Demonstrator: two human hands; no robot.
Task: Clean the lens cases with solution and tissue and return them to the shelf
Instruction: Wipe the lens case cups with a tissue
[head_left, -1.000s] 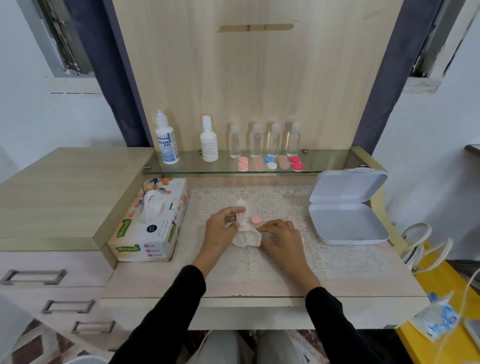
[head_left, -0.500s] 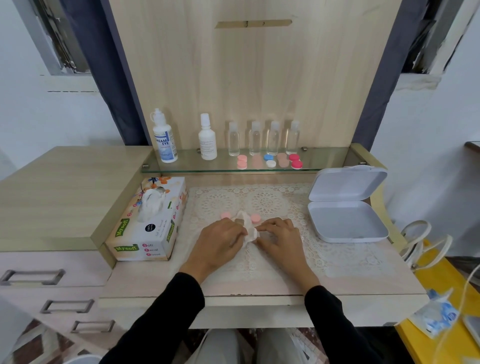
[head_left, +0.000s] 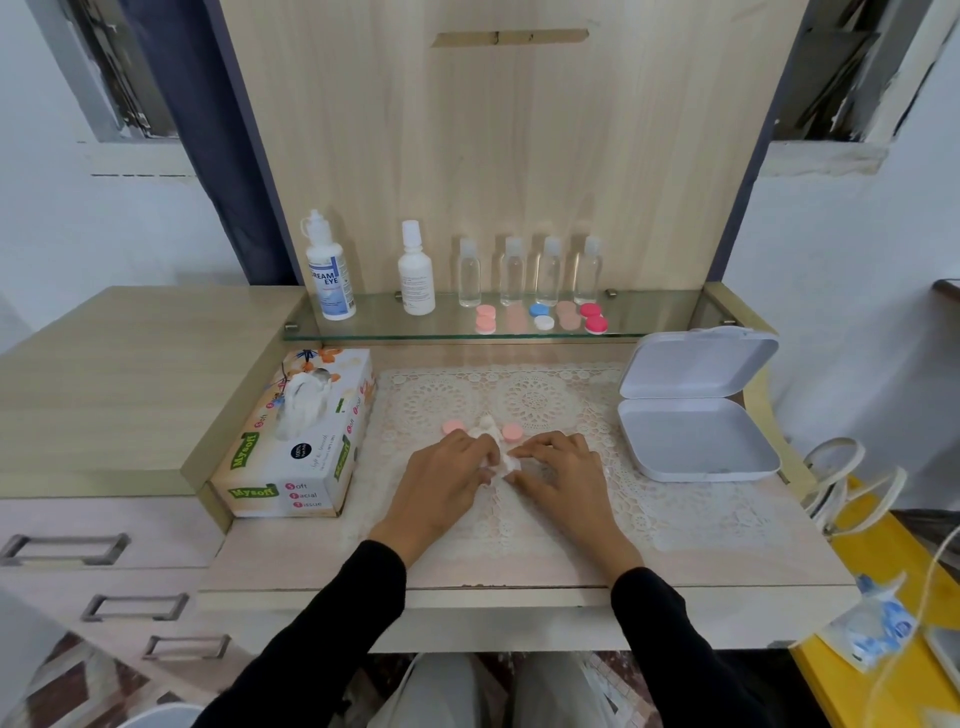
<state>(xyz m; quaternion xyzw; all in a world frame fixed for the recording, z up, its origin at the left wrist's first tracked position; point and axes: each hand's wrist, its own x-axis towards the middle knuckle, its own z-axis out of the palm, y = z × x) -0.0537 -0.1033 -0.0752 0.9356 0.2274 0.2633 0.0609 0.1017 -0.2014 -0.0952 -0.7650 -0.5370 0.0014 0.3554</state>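
Note:
My left hand (head_left: 447, 478) grips a crumpled white tissue (head_left: 491, 436) on the lace mat (head_left: 535, 400) and presses it toward my right hand. The fingertips of my right hand (head_left: 563, 467) pinch a small pale lens case body (head_left: 511, 464), which is mostly hidden by the fingers and tissue. Two loose pink caps lie just beyond the hands, a left cap (head_left: 453, 427) and a right cap (head_left: 512, 431). Several more lens cases (head_left: 543, 317) sit on the glass shelf (head_left: 654, 319), with the solution bottle (head_left: 328, 270) at its left end.
A tissue box (head_left: 296, 447) stands left of the mat. An open white plastic box (head_left: 696, 441) lies at the right. On the shelf are a white bottle (head_left: 415, 270) and several small clear bottles (head_left: 530, 273). Drawers are at the lower left, and a yellow surface (head_left: 883, 587) at the right.
My left hand came down with the tissue, from raised above the mat to low against my right hand. A second pink cap now shows to the left. My right hand has barely moved.

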